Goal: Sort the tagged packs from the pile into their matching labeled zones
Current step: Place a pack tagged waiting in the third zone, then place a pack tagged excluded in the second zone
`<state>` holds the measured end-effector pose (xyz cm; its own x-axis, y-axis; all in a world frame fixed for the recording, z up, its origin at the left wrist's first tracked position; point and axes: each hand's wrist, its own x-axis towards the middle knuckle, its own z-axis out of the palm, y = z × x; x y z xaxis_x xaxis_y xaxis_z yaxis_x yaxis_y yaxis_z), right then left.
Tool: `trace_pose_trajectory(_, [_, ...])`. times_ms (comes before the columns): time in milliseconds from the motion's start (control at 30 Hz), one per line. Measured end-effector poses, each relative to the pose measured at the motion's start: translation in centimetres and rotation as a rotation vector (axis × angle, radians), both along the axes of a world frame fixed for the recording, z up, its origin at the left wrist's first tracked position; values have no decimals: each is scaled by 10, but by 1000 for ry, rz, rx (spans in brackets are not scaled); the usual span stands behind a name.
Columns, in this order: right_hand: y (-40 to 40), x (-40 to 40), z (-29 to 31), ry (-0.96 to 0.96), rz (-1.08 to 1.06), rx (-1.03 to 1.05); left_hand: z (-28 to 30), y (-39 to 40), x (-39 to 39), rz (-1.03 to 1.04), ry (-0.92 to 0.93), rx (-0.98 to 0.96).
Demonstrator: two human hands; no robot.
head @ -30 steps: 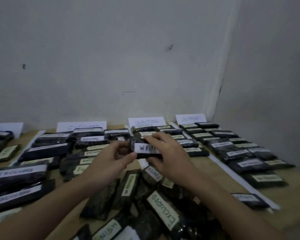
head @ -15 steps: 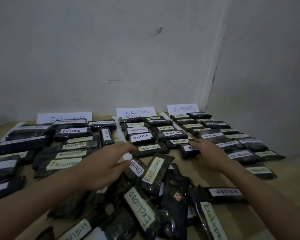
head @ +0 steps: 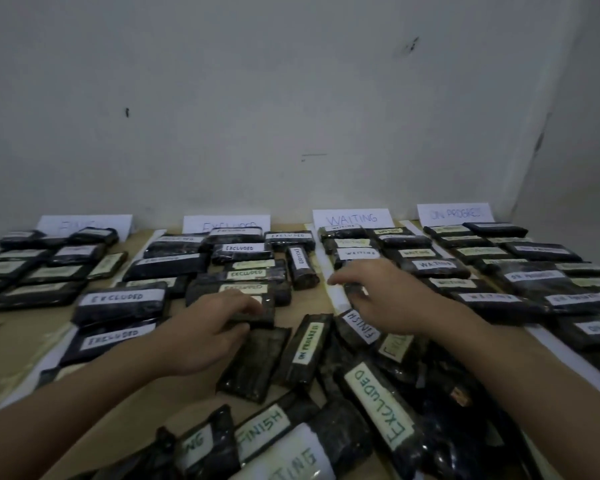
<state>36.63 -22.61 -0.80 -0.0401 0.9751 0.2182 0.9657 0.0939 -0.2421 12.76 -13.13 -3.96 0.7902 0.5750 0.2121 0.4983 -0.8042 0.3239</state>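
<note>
Dark wrapped packs with handwritten tags lie in a loose pile [head: 326,393] at the near middle of the table. Among them I read FINISH [head: 262,433], EXCLUDED [head: 378,407] and ON PROGRESS [head: 307,344]. Paper signs stand at the back: FINISH [head: 84,225], EXCLUDED [head: 226,225], WAITING [head: 352,218], ON PROGRESS [head: 454,213], each with rows of packs in front. My left hand [head: 215,330] grips a dark pack [head: 258,315] at the front of the EXCLUDED rows; its tag is mostly hidden. My right hand [head: 392,299] lies with straight fingers over a dark pack [head: 355,292] at the front left of the WAITING rows.
White paper strips [head: 336,299] on the brown table [head: 21,341] divide the zones. White walls close off the back and the right side. Bare table shows at the near left, beside the EXCLUDED packs [head: 118,299].
The WAITING pack held in both hands a second ago has been let go. My hands have parted; the left now grips a pack by the EXCLUDED rows. The view has swung left.
</note>
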Motion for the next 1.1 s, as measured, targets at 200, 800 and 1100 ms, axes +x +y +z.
trace_pose_trajectory(200, [17,-62,-2,-73,174,-157,0,-17,-21,-56,239,24])
trace_pose_trajectory(800, [27,-77,-1,1221,78,-36,17,-14,-47,202,-850,-870])
trace_pose_trajectory(1100, [38,-83,11,1161,24,126,20,-18,-51,149,-553,-795])
